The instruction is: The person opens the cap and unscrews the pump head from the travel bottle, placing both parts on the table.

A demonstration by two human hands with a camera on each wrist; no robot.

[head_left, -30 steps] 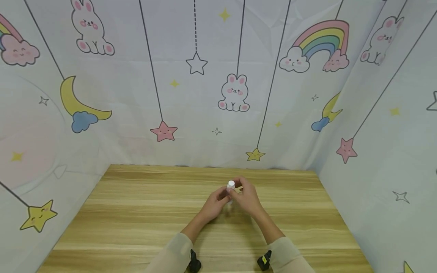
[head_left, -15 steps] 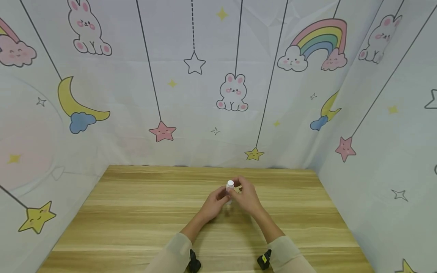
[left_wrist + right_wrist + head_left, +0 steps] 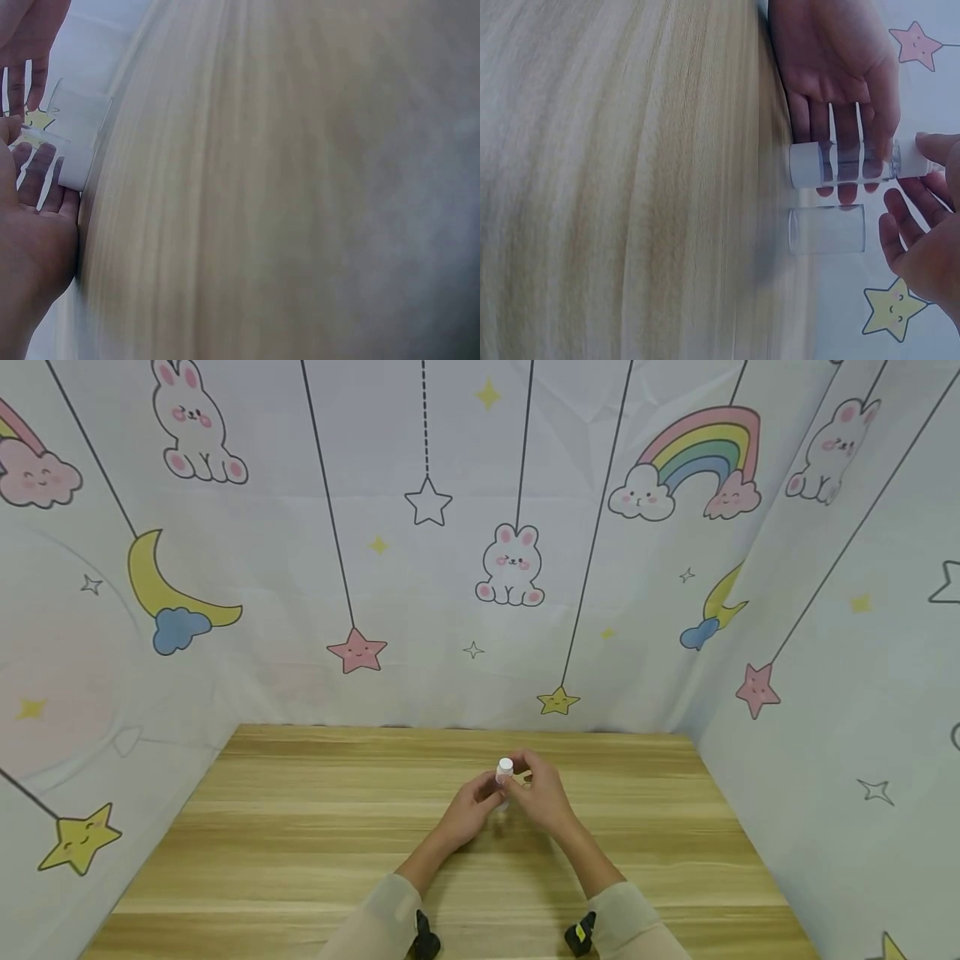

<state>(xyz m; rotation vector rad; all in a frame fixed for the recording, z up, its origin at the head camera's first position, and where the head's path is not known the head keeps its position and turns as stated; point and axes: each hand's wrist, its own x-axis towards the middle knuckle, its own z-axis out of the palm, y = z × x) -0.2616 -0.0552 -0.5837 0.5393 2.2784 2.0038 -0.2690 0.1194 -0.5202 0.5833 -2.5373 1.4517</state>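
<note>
A small clear bottle with a white base (image 3: pixel 805 165) and a white top (image 3: pixel 909 157) stands upright on the table in the right wrist view. My left hand (image 3: pixel 467 810) holds the clear body, its fingers behind and the thumb near the neck. Thumb and fingers of my right hand (image 3: pixel 542 793) pinch the white top. Close beside the bottle stands a clear cylindrical cover (image 3: pixel 826 230), touched by neither hand. From the head view, mostly the bottle's top shows between the hands, and the cover is hard to make out.
The wood-grain table (image 3: pixel 337 843) runs back to a white printed curtain (image 3: pixel 420 610) with rabbits, stars and rainbows. More of this cloth hangs along the left and right sides. Black wrist cameras (image 3: pixel 426 937) sit at both cuffs.
</note>
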